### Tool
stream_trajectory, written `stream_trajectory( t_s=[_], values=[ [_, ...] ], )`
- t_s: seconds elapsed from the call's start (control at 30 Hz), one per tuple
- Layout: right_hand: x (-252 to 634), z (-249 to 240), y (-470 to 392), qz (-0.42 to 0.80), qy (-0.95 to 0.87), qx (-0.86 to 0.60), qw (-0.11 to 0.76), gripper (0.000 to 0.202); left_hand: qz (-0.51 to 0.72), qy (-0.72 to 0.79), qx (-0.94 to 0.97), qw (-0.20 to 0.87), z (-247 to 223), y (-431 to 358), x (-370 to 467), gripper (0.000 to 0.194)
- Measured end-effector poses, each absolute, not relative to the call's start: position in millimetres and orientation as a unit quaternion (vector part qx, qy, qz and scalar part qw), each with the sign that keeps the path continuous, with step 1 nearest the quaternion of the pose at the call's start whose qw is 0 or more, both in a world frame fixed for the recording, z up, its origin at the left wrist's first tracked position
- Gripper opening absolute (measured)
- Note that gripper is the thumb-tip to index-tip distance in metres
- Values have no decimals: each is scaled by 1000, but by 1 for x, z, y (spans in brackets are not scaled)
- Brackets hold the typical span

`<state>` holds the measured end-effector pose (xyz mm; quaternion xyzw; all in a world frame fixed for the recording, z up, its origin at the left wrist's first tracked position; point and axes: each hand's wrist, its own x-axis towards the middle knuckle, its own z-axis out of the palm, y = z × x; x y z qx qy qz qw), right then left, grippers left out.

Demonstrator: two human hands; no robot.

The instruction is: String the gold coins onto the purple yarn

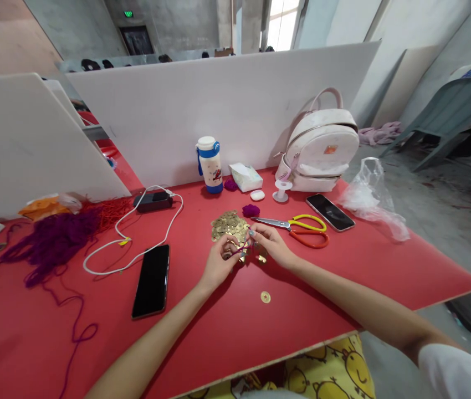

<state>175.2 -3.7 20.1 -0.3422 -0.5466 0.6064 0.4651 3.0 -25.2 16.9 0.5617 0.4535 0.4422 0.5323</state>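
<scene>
My left hand is closed on a thin purple cord, fingers curled over the near side of a heap of brass-coloured coins. Opposite it, my right hand pinches the same cord between thumb and fingertips. The cord runs in the small gap between both hands; whether a coin hangs on it is hard to make out. One loose coin with a hole lies nearer to me on the red table. Scissors with yellow and orange handles rest just beyond my right hand.
Behind the coins are a small purple yarn bundle, a bottle, a tissue pack, a spool and a white backpack. Phones lie on both sides. Purple yarn and a white cable spread leftward.
</scene>
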Motion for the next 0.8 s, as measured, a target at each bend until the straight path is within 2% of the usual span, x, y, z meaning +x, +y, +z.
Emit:
stream_trajectory(
  t_s=[0.4,0.63,0.8],
  values=[
    [180,19,2,574,-565,-333,490,32,393,477,632,468,11,-25,-1,15],
    [182,12,9,520,-569,-384,509,29,358,434,595,574,15,-29,-1,20],
    [183,4,17,390,-648,-391,524,18,420,459,603,498,13,-25,-5,25]
  ],
)
